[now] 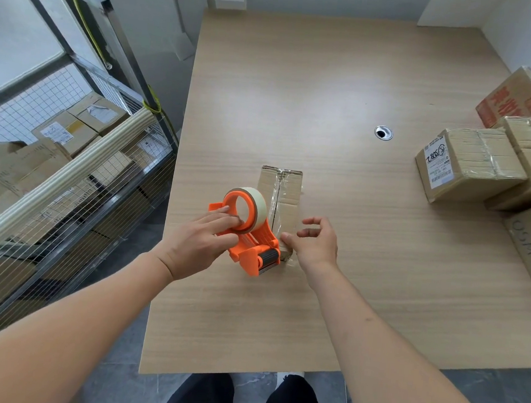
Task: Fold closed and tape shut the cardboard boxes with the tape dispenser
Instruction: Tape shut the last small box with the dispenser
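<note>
Head view: pale wood-grain table, round cable grommet set in it. Small cardboard box mid-table, flaps closed, clear tape along the seam. Left hand grips the orange tape dispenser just beside the box. Right hand at the box's near end, fingers loosely curled, thumb touching it. Taped boxes at the right edge. Wire-mesh cart of cartons left; grey floor.

table | small box, dispenser | boxes (right edge)

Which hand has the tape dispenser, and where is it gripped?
The left hand grips the tape dispenser by its orange frame beside the roll; the right hand holds nothing.
</note>
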### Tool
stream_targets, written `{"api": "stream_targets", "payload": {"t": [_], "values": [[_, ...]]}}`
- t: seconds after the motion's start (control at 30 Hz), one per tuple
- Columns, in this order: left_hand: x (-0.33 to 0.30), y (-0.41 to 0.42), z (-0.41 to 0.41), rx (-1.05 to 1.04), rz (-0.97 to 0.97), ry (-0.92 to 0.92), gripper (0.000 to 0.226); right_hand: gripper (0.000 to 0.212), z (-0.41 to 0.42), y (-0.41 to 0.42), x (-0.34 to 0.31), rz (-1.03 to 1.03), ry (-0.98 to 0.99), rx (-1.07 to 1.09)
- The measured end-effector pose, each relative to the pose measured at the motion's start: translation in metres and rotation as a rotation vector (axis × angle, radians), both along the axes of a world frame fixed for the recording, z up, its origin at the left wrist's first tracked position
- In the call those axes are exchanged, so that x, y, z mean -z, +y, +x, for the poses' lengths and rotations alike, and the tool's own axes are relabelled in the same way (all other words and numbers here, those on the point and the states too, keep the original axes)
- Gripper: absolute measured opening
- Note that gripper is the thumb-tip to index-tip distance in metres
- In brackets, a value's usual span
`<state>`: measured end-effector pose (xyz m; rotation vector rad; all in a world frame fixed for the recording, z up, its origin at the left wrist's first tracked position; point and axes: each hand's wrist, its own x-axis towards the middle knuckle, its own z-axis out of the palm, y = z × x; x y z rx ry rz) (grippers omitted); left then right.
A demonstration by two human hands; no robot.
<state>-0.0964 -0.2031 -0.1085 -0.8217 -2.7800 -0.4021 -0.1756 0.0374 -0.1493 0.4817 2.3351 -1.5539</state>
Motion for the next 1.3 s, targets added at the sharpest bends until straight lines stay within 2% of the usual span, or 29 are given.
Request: {"api": "stream_targets", "payload": {"t": [0.17, 0.27, 0.33, 0.4, 0.47, 0.53, 0.67, 0.77, 1.0, 1.17, 1.3], "values": [[-0.008, 0.003, -0.006, -0.002, 0.009, 0.011, 0.016, 0.026, -0.006, 0.003, -0.007, 0.174, 0.105, -0.213], [-0.019, 0.005, -0.011, 0.006, 0.023, 0.043, 0.022, 0.014, -0.014, 0.000, -0.024, 0.202, 0.207, -0.213], [-0.029, 0.005, -0.015, 0.020, 0.025, 0.052, 0.023, 0.013, -0.021, -0.005, -0.044, 0.119, 0.282, -0.167], [-0.040, 0.003, -0.019, 0.023, 0.017, 0.058, 0.022, 0.014, -0.028, -0.013, -0.070, -0.076, 0.313, -0.175], [-0.051, 0.003, -0.022, 0.026, -0.005, 0.069, 0.020, 0.020, -0.033, -0.020, -0.095, -0.273, 0.345, -0.279], [-0.060, 0.004, -0.025, 0.033, -0.025, 0.097, 0.019, 0.028, -0.034, -0.025, -0.114, -0.336, 0.432, -0.409], [-0.080, 0.004, -0.027, 0.051, -0.017, 0.168, 0.018, 0.027, -0.035, -0.029, -0.142, -0.163, 0.707, -0.572], [-0.099, 0.001, -0.028, 0.044, -0.015, 0.202, 0.021, 0.025, -0.036, -0.027, -0.165, -0.154, 0.840, -0.605], [-0.136, -0.003, -0.027, 0.004, 0.052, 0.353, 0.022, 0.020, -0.030, -0.026, -0.213, -0.101, 1.157, -0.539], [-0.160, -0.001, -0.025, 0.024, 0.099, 0.428, 0.022, 0.015, -0.033, -0.021, -0.247, -0.106, 1.263, -0.568], [-0.171, -0.001, -0.017, 0.050, 0.068, 0.399, 0.014, 0.008, -0.035, -0.019, -0.263, -0.211, 1.100, -0.601]]}}
